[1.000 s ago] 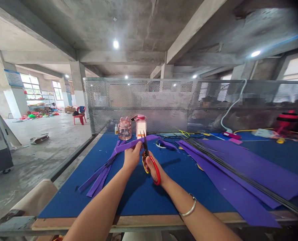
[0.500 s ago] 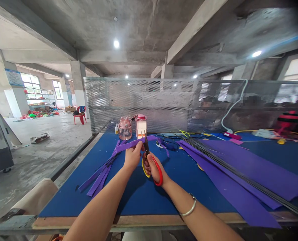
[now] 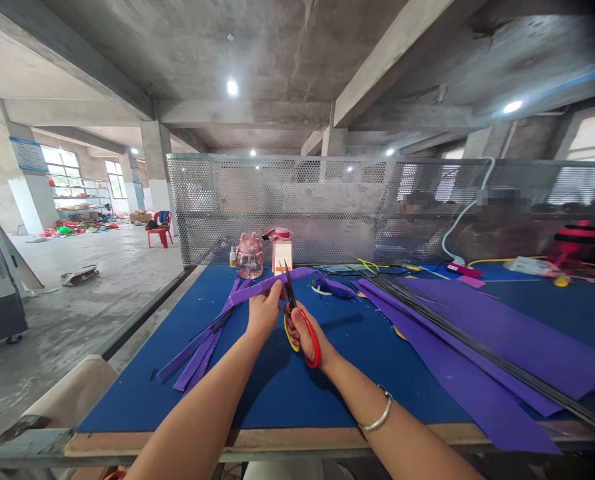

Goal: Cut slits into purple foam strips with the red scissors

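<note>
My left hand point(image 3: 264, 312) pinches a long purple fabric strip point(image 3: 257, 289) and holds it up over the blue table point(image 3: 277, 387). My right hand point(image 3: 305, 333) grips red-and-yellow scissors point(image 3: 300, 320), fingers through the handles, blades pointing up and slightly apart at the strip just right of my left fingers. The strip's right end point(image 3: 330, 285) trails down toward the table. Several more purple strips point(image 3: 202, 347) lie on the table to the left, under my left forearm.
Wide purple fabric sheets point(image 3: 477, 353) with thin black rods point(image 3: 477, 350) cover the table's right side. A pink bottle point(image 3: 249, 257) and a small box point(image 3: 281, 253) stand at the back by a perforated metal screen point(image 3: 327, 200). Cables and tools lie far right.
The scissor blades closed and then opened a little again at the strip. The strip's loose right end swung down and then settled. Both hands stayed nearly in place.
</note>
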Action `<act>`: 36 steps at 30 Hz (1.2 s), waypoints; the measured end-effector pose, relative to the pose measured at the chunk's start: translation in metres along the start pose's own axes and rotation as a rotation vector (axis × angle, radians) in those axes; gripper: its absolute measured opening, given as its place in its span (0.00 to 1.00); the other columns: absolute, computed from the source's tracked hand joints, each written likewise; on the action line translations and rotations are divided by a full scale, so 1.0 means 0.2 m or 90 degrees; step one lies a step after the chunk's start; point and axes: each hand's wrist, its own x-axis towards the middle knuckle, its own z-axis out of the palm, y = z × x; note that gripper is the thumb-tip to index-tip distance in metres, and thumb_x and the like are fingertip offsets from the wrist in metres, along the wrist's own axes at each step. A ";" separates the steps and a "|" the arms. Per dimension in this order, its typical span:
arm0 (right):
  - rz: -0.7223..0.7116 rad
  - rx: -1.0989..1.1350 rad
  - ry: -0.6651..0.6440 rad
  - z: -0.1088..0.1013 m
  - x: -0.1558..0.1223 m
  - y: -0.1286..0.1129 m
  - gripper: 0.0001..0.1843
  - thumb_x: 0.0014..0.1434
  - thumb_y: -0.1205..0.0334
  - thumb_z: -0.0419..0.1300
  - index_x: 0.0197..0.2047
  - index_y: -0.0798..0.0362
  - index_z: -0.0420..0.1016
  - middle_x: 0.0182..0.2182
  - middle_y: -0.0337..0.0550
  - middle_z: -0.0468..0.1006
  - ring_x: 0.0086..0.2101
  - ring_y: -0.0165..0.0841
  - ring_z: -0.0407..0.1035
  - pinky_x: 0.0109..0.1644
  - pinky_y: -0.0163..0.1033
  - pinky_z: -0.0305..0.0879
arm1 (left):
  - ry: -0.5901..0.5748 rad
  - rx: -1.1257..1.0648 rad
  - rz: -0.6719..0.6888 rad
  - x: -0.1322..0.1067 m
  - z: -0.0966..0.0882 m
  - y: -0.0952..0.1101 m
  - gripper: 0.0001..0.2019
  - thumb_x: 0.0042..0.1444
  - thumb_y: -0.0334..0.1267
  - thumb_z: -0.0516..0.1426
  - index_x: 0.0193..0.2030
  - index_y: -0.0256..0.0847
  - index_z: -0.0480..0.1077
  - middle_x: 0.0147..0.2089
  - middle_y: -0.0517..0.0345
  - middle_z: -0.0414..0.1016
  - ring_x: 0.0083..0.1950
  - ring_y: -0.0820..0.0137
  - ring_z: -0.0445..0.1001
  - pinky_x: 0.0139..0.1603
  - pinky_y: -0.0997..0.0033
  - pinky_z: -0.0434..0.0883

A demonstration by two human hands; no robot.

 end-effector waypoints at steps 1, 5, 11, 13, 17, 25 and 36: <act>-0.011 -0.004 -0.010 0.00 0.00 0.01 0.36 0.50 0.23 0.55 0.40 0.49 0.62 0.22 0.28 0.56 0.19 0.25 0.48 0.20 0.31 0.46 | 0.007 -0.011 -0.007 0.00 0.00 0.01 0.18 0.52 0.53 0.58 0.24 0.39 0.71 0.24 0.56 0.73 0.27 0.68 0.72 0.27 0.71 0.68; -0.035 -0.031 -0.042 -0.02 0.00 0.04 0.36 0.53 0.24 0.55 0.44 0.49 0.63 0.23 0.31 0.58 0.21 0.27 0.52 0.22 0.33 0.49 | 0.021 -0.037 -0.029 -0.02 0.01 0.05 0.18 0.50 0.53 0.60 0.22 0.39 0.70 0.23 0.58 0.70 0.25 0.71 0.69 0.24 0.72 0.67; -0.043 -0.028 -0.007 -0.02 0.00 0.04 0.35 0.53 0.24 0.54 0.42 0.50 0.64 0.23 0.31 0.60 0.20 0.26 0.53 0.22 0.33 0.51 | -0.018 0.011 0.006 -0.01 0.00 0.02 0.18 0.51 0.52 0.59 0.21 0.40 0.69 0.22 0.58 0.71 0.25 0.70 0.70 0.28 0.71 0.68; -0.036 -0.005 -0.009 -0.01 0.00 0.03 0.35 0.53 0.23 0.54 0.39 0.50 0.64 0.22 0.31 0.59 0.19 0.26 0.52 0.21 0.33 0.51 | -0.031 0.027 0.019 -0.01 0.00 0.01 0.18 0.52 0.51 0.58 0.20 0.40 0.69 0.21 0.58 0.71 0.25 0.70 0.70 0.29 0.70 0.68; -0.014 0.026 0.019 0.01 0.00 0.01 0.36 0.50 0.22 0.54 0.36 0.50 0.63 0.21 0.29 0.56 0.17 0.24 0.49 0.19 0.31 0.49 | -0.044 0.029 0.013 -0.01 0.00 0.01 0.18 0.52 0.51 0.58 0.20 0.41 0.68 0.21 0.57 0.71 0.25 0.69 0.70 0.29 0.70 0.68; 0.028 0.015 0.045 0.02 -0.01 -0.02 0.37 0.47 0.22 0.57 0.34 0.50 0.61 0.18 0.25 0.53 0.16 0.22 0.45 0.16 0.28 0.42 | -0.026 0.005 -0.017 -0.02 0.01 0.04 0.16 0.52 0.50 0.57 0.22 0.40 0.70 0.23 0.57 0.71 0.24 0.70 0.69 0.24 0.72 0.66; 0.017 -0.007 0.035 0.01 0.00 0.00 0.34 0.52 0.24 0.56 0.35 0.49 0.61 0.18 0.26 0.53 0.16 0.23 0.45 0.17 0.30 0.43 | -0.008 0.008 0.006 0.00 0.00 0.00 0.17 0.52 0.52 0.58 0.23 0.39 0.70 0.24 0.57 0.71 0.27 0.69 0.70 0.27 0.71 0.66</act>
